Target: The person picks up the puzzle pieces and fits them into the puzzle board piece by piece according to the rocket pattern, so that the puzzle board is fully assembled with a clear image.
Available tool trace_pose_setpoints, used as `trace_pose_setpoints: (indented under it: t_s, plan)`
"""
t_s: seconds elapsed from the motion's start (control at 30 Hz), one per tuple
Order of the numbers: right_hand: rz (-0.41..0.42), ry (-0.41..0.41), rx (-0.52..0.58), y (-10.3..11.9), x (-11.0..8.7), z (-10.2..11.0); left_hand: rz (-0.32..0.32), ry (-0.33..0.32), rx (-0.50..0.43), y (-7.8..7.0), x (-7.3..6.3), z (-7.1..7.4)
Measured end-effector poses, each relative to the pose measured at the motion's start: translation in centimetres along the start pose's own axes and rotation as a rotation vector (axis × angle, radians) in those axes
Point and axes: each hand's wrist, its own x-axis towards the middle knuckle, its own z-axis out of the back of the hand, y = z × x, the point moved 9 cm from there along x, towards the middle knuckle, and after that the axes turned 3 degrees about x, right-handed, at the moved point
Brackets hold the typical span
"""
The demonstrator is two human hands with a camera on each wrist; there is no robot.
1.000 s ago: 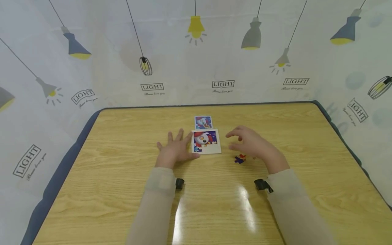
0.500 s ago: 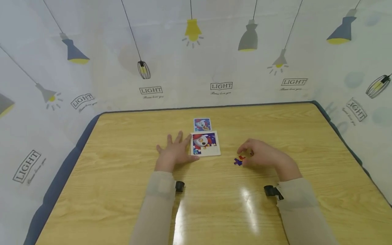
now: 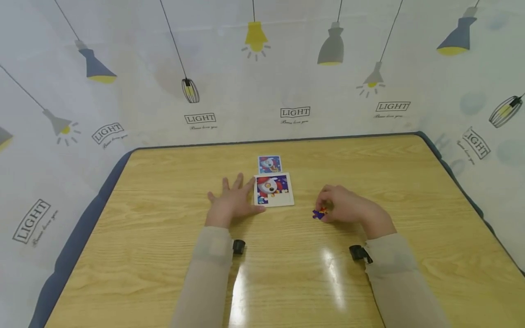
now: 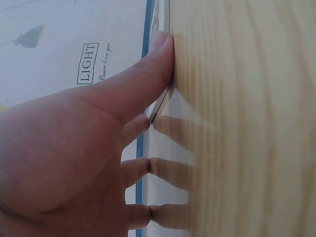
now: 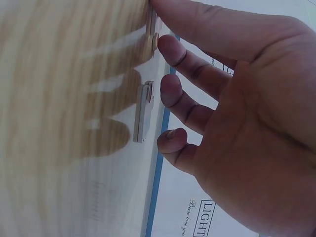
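Observation:
In the head view my left hand [image 3: 234, 202] lies with fingers spread beside a white-framed jigsaw board [image 3: 280, 199]; index finger and thumb are at its left edge. The left wrist view shows that thumb [image 4: 148, 69] against the board's edge. Part of a cartoon picture is filled in, with pale backing at lower right. My right hand [image 3: 342, 205] bends over a few purple and red jigsaw pieces [image 3: 318, 214], thumb and index finger right at them. I cannot tell whether it pinches one. In the right wrist view a small piece [image 5: 155, 42] is near a bent fingertip.
A small picture card [image 3: 270, 164] with a similar cartoon lies just behind the board. The wooden table [image 3: 164, 273] has a dark blue border, and a pale lamp-print sheet [image 3: 238, 91] stands around its far side and both sides.
My right hand has come from beside the board, right and nearer to me, down to the loose pieces, then shifted slightly left over them. My left hand stays at the board.

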Motion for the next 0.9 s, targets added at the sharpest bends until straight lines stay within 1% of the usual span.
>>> trace_pose_setpoints:
  t_s: [0.17, 0.3, 0.4, 0.5, 0.73, 0.9]
  plan:
    - [-0.006, 0.005, 0.037, 0.10, 0.32, -0.31, 0.001, 0.008, 0.001, -0.03, -0.10, 0.09]
    - [-0.024, 0.011, 0.058, 0.16, 0.44, -0.46, 0.000, 0.008, -0.001, 0.16, 0.28, -0.18]
    - [-0.049, 0.010, 0.071, 0.03, 0.58, -0.55, 0.001, 0.005, -0.007, 0.18, 0.22, -0.14]
    - [-0.055, 0.007, 0.065, 0.02, 0.61, -0.62, -0.001, 0.003, -0.007, 0.13, 0.15, -0.10]
    - [-0.062, 0.016, 0.070, 0.52, 0.40, -0.75, -0.008, 0.012, -0.012, -0.29, -0.66, 0.38]
    - [-0.056, 0.011, 0.051, 0.95, 0.47, -0.69, -0.003, 0.014, -0.010, -0.02, -0.13, 0.01]
